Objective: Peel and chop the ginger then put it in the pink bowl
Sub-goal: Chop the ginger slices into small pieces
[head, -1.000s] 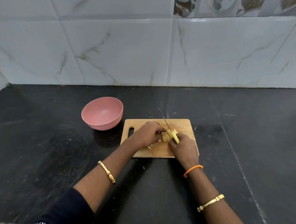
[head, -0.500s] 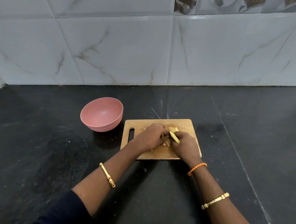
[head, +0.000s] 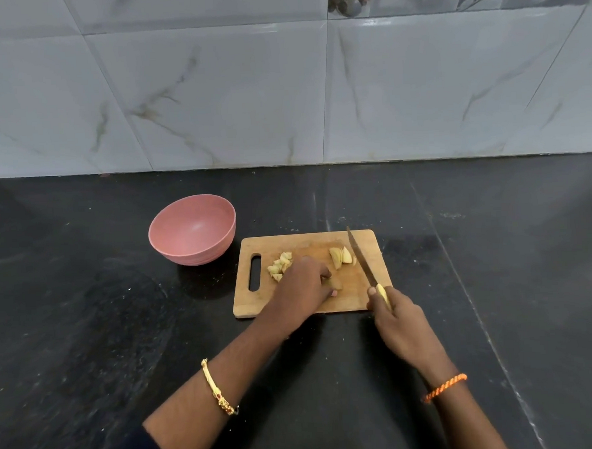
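A wooden cutting board [head: 369, 242] lies on the black counter. Chopped ginger bits [head: 281, 266] are piled near its handle slot, and a few ginger slices [head: 341, 256] lie near its far right. My left hand [head: 303, 287] rests on the board, fingers curled over a small ginger piece [head: 337, 284] that is mostly hidden. My right hand [head: 399, 325] grips the yellow handle of a knife [head: 361, 258] at the board's near right corner. The blade points away over the board's right side, just right of the slices. The pink bowl [head: 192, 229] stands empty, left of the board.
The black stone counter [head: 87, 321] stretches wide on both sides. A tiled wall [head: 280, 87] closes off the back. Bangles sit on both wrists.
My right hand has drawn the knife to the right, off the ginger, uncovering cut slices. My left hand has shifted slightly left and nearer on the board. The two hands are now apart.
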